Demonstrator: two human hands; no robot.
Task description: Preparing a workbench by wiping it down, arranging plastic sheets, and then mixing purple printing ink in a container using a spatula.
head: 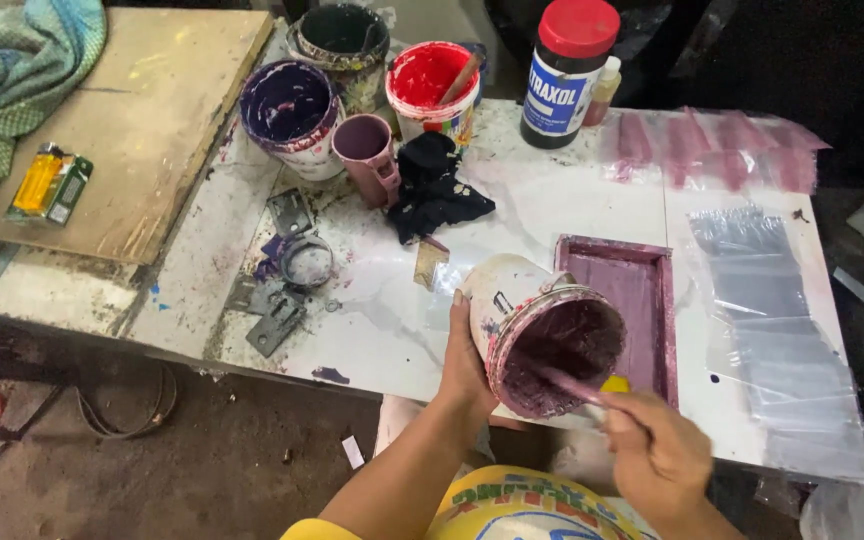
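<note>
My left hand (pixel 464 362) grips the side of a white paint bucket (pixel 512 295), tilted toward me so its mouth faces the camera; the inside is coated in dark purple paint (pixel 564 350). With my right hand (pixel 657 455) I hold a purple-stained stick (pixel 574 385) whose tip reaches into the bucket. Just behind the bucket lies a rectangular purple frame tray (pixel 632 290) on the white table (pixel 552 200).
At the back stand a purple-stained bucket (pixel 290 108), a dark pail (pixel 344 40), a red paint tub (pixel 434 85), a mauve cup (pixel 367 150), a red-capped black bottle (pixel 567 70) and a black rag (pixel 435 188). Clear plastic sheets (pixel 772 320) lie right; a wooden board (pixel 142 120) left.
</note>
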